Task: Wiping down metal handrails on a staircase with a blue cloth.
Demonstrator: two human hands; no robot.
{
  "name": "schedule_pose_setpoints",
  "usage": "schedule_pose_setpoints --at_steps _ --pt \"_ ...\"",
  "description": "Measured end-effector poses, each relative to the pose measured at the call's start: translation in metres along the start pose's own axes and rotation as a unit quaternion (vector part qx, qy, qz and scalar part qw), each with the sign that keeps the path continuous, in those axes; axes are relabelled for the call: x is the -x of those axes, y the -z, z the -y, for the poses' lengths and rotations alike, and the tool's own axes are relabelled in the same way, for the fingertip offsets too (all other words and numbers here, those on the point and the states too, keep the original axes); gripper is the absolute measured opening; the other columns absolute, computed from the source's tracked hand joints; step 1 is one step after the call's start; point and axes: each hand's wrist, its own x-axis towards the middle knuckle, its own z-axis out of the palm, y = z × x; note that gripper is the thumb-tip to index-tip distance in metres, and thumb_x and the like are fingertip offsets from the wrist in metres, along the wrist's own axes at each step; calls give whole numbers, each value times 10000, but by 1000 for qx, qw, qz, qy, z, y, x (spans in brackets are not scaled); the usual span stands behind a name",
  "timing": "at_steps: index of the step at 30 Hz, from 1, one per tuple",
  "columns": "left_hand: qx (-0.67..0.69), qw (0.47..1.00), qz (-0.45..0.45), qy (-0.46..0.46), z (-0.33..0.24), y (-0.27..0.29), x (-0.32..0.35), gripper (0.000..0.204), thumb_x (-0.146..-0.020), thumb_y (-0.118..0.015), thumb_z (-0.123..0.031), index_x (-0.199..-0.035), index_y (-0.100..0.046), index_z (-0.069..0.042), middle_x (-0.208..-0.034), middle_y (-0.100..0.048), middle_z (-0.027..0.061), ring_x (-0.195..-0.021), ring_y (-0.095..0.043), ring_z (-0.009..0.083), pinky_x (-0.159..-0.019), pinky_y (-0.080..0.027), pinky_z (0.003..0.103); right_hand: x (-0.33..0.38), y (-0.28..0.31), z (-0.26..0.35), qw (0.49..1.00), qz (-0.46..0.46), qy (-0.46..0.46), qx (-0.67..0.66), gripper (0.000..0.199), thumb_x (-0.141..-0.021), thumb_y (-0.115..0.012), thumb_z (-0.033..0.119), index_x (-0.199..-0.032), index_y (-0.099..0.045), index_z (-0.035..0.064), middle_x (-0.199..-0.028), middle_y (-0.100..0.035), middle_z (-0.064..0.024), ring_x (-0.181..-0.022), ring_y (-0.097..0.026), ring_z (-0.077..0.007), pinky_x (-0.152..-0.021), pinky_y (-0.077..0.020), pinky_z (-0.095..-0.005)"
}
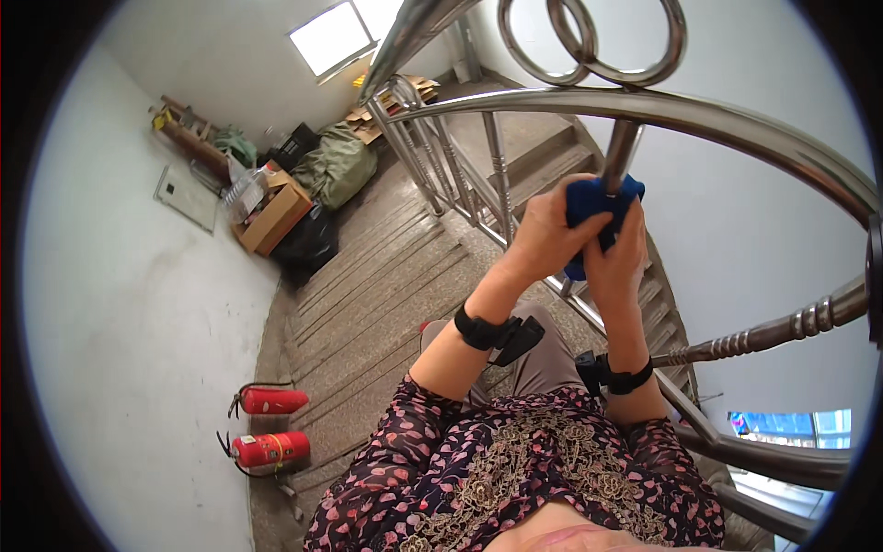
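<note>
My left hand (549, 230) and right hand (621, 262) both clasp the blue cloth (583, 201), wrapped around a metal railing post (623, 150) under the curved rail (717, 121). Red extinguishers (283, 448) sit near the left wall (138, 340).

Near the white wall (138, 322) are two red cylindrical fire extinguishers (287, 447), a brown cardboard box (276, 221) and an olive-green sack (340, 166).
</note>
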Motion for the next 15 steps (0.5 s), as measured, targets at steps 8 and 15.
schedule_pose_setpoints --at_steps 8,15 --pt "-23 998 13 53 30 -6 20 418 -780 -728 -203 -1136 -575 -44 -923 -666 160 -862 -664 252 -777 -508 330 27 -9 -21 997 66 -42 -29 603 -800 -620 87 -1313 -349 -79 -1150 -531 -304 -1033 -540 -472 -860 -440 -484" --pt "7 996 17 83 36 -11 27 411 -788 -718 -200 -1140 -573 -47 -978 -662 149 -891 -646 223 -806 -498 321 40 -17 -37 996 66 -56 -23 585 -842 -595 105 -1346 -333 -32 -1126 -558 -270 -1006 -584 -421 -817 -472 -441"
